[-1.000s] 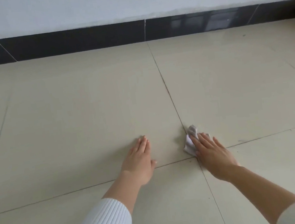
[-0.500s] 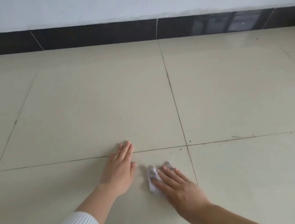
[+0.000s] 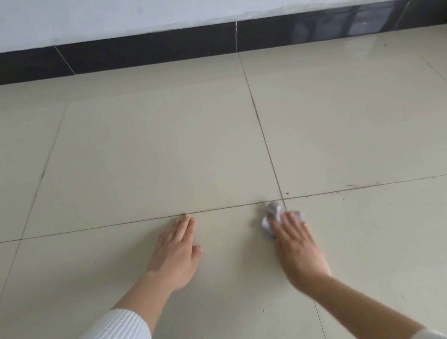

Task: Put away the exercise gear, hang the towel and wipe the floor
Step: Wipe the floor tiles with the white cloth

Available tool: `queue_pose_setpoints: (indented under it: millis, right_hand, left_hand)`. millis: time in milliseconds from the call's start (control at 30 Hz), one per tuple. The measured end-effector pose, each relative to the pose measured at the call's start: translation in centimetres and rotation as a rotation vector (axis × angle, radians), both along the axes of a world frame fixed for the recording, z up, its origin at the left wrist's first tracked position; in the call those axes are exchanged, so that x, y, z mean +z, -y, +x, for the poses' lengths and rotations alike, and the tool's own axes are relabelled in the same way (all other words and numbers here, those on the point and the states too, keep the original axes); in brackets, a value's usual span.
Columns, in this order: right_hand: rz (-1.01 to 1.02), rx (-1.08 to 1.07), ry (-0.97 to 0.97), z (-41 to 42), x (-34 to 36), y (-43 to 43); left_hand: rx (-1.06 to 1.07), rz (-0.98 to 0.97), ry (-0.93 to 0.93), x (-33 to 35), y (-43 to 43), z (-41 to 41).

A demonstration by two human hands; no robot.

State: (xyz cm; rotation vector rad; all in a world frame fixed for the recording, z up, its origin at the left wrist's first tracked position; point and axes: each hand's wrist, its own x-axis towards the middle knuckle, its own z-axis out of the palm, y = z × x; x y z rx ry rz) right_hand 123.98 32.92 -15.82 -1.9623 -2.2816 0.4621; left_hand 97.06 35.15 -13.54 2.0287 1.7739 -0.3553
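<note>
A small crumpled white wipe [image 3: 272, 214] lies on the beige tiled floor [image 3: 158, 148], right at a crossing of grout lines. My right hand [image 3: 294, 240] presses flat on it, fingers covering its near part. Flat on the tile to the left rests my left hand [image 3: 177, 251], palm down with fingers together and nothing in it. Both forearms come in from the bottom edge in white ribbed sleeves.
A black skirting board [image 3: 147, 48] runs along the foot of a white wall at the far side. Dark specks and smudges [image 3: 363, 184] sit on the grout line right of the wipe.
My right hand has slid the wipe rightward and away from me, from beside the left hand to the grout crossing. The left hand stays planted on the floor.
</note>
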Motion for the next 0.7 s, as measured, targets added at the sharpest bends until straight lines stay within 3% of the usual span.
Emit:
queue_pose_setpoints:
  millis: [100,200,300,367,500,567,633,700]
  right_hand:
    - [0.006,0.423,-0.028,-3.4,-0.5,4.9]
    - [0.03,0.879,0.098,-3.1,-1.2,7.2]
    - [0.08,1.076,0.248,0.1,-1.2,4.2]
    - [0.111,0.892,0.233,2.4,-0.9,1.0]
    - [0.066,0.118,0.143,6.7,-0.1,-6.0]
    - [-0.023,-0.145,0.143,7.2,0.4,-9.0]
    - [-0.061,-0.283,0.105,5.6,0.6,-11.2]
    - [-0.057,-0.28,0.021,2.1,0.5,-12.1]
  left_hand:
    - [0.002,0.042,-0.002,0.1,-0.1,0.2]
    - [0.049,0.073,0.01,-0.2,-0.1,-0.1]
    - [0.151,0.045,-0.003,-0.5,0.2,-1.0]
    - [0.194,0.03,-0.015,-0.8,0.5,-1.5]
    - [0.187,0.064,-0.003,-1.5,0.7,-1.9]
    - [0.166,0.087,0.017,-1.5,0.7,-2.3]
    - [0.139,0.102,0.024,-1.1,0.6,-2.8]
    - [0.119,0.113,0.023,-0.8,0.4,-3.4]
